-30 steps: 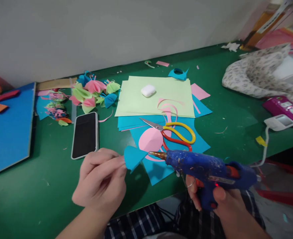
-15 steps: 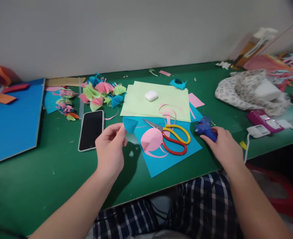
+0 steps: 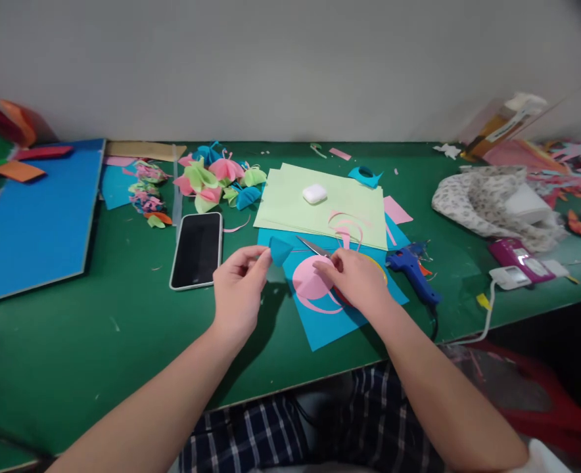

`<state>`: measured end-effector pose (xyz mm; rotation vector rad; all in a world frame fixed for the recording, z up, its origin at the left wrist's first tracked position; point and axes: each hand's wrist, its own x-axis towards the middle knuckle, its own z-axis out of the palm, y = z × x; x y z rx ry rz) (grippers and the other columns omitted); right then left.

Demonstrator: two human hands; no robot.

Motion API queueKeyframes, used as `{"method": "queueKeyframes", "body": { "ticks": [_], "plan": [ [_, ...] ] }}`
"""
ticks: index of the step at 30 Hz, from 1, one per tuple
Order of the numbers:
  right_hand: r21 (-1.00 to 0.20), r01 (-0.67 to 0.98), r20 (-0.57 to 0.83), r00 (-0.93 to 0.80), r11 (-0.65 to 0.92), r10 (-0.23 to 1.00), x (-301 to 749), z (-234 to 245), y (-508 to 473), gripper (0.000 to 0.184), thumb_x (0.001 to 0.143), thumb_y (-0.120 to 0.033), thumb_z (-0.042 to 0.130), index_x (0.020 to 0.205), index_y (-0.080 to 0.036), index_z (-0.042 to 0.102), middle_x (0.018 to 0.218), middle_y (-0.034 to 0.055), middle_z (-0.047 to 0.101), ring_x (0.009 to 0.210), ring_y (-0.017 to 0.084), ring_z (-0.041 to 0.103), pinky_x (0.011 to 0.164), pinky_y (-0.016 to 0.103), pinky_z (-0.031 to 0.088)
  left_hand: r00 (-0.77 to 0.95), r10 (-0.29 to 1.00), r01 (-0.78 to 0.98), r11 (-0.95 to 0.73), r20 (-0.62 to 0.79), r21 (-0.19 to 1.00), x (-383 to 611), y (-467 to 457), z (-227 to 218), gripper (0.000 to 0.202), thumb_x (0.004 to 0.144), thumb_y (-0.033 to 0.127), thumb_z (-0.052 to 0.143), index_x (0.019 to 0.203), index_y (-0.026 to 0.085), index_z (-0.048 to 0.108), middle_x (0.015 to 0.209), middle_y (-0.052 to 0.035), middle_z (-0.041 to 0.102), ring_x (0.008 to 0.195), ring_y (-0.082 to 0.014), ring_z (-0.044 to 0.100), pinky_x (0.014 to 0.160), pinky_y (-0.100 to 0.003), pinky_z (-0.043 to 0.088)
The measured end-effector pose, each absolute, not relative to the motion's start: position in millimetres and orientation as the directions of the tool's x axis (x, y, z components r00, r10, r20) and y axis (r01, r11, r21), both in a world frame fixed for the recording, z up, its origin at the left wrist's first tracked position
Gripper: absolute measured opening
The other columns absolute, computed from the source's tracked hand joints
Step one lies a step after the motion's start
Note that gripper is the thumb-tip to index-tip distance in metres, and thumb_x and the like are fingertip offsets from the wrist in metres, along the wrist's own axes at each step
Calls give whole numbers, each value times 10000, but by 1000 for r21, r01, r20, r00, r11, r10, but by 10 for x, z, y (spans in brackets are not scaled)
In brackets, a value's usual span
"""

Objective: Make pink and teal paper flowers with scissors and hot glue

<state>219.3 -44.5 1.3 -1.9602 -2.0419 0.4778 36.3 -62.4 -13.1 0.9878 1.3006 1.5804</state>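
Observation:
Pinched between thumb and fingers of my left hand (image 3: pixel 241 282) is a small folded piece of blue paper (image 3: pixel 280 250), raised above the table. My right hand (image 3: pixel 362 279) is over the scissors (image 3: pixel 311 246), hiding most of their red and yellow handles. Its thumb reaches across a pink paper circle (image 3: pixel 310 279), with a gap between thumb and forefinger; contact with the paper is unclear. Under these lies a blue paper sheet (image 3: pixel 323 334) with curled pink offcuts. A blue glue gun (image 3: pixel 416 272) rests on the table to the right of my right hand.
Behind are light green sheets (image 3: pixel 275 203) with a white case (image 3: pixel 315 193) on top. A phone (image 3: pixel 198 253) and folded paper flowers (image 3: pixel 216 174) lie left, beside a blue board (image 3: pixel 39 223). Right are a patterned cloth (image 3: pixel 461 200) and a purple device (image 3: pixel 522 258) with a white cable.
My right hand has let go of the glue gun and moved left over the scissors and pink circle. My left hand still holds the blue paper. The view has shifted slightly.

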Motion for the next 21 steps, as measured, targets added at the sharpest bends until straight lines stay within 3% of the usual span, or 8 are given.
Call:
{"method": "queueKeyframes", "body": {
  "ticks": [3, 6, 8, 11, 15, 21],
  "plan": [
    [-588, 807, -90, -138, 59, 986, 2189, -19, -376, 277, 762, -454, 572, 663, -200, 519, 632, -17, 548, 568, 140, 483, 494, 248, 300, -332, 939, -106, -129, 87, 986, 349, -649, -95, 130, 728, 296, 679, 776, 177, 659, 528, 48, 450, 434, -52, 341, 415, -198, 250],
    [-854, 515, -67, -244, 71, 968, 2213, 27, -394, 239, 754, -409, 595, 679, -192, 529, 631, -41, 505, 580, 111, 469, 534, 231, 357, -323, 943, -151, -141, 86, 979, 326, -668, -48, 109, 743, 294, 667, 778, 191, 657, 513, 52, 432, 433, -54, 324, 410, -195, 243],
    [-942, 331, -20, -210, 52, 978, 2210, 84, -438, 231, 748, -393, 615, 685, -187, 532, 621, -49, 485, 562, 95, 454, 532, 223, 369, -331, 939, -169, -162, 99, 972, 313, -692, -12, 92, 750, 287, 660, 785, 202, 658, 507, 54, 424, 437, -55, 315, 409, -191, 247],
    [-982, 172, 60, -110, 78, 992, 2162, 172, -531, 186, 746, -344, 642, 693, -191, 551, 626, -52, 504, 554, 82, 457, 519, 207, 380, -365, 914, -90, -222, 175, 971, 314, -764, 39, 61, 746, 265, 662, 780, 215, 659, 497, 56, 416, 448, -62, 338, 420, -191, 278],
    [-956, 221, 192, -32, 194, 981, 2070, 241, -643, 111, 751, -283, 660, 690, -207, 607, 626, -57, 558, 586, 76, 493, 553, 188, 407, -333, 895, 76, -289, 298, 954, 350, -884, 86, 21, 738, 224, 663, 760, 225, 664, 496, 55, 416, 456, -65, 365, 418, -183, 305],
    [-978, 186, 98, 2, 96, 995, 2034, 216, -690, 157, 775, -347, 639, 692, -214, 650, 587, -58, 564, 538, 67, 475, 497, 170, 401, -268, 903, 91, -323, 336, 942, 362, -931, 75, 47, 748, 192, 648, 761, 236, 658, 514, 52, 414, 471, -68, 380, 421, -174, 329]
  ]
}}
